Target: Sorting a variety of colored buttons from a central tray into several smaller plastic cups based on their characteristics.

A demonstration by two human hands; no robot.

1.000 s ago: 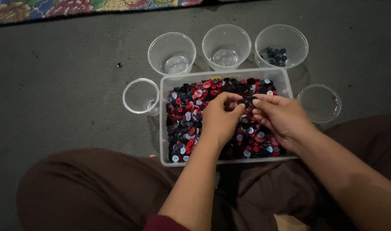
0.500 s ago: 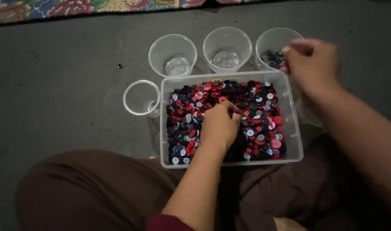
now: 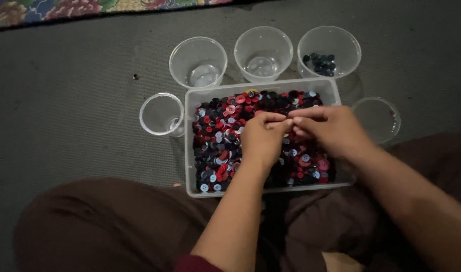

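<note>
Head view: left hand (image 3: 263, 137), right hand (image 3: 331, 128) pinched fingertip-to-fingertip over clear tray (image 3: 190, 151) of red-dark buttons (image 3: 218, 146); held item indiscernible.

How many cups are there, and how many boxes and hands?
Clear plastic cups: 5, the first, the second, the third with dark buttons, the fourth, the fifth
Clear box of buttons: 1
Hands: 2, the left hand and the right hand
Total: 8

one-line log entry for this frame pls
left hand: fingertips pinched over button tray | right hand: fingertips meeting left | cups: five, one holds dark buttons
</note>
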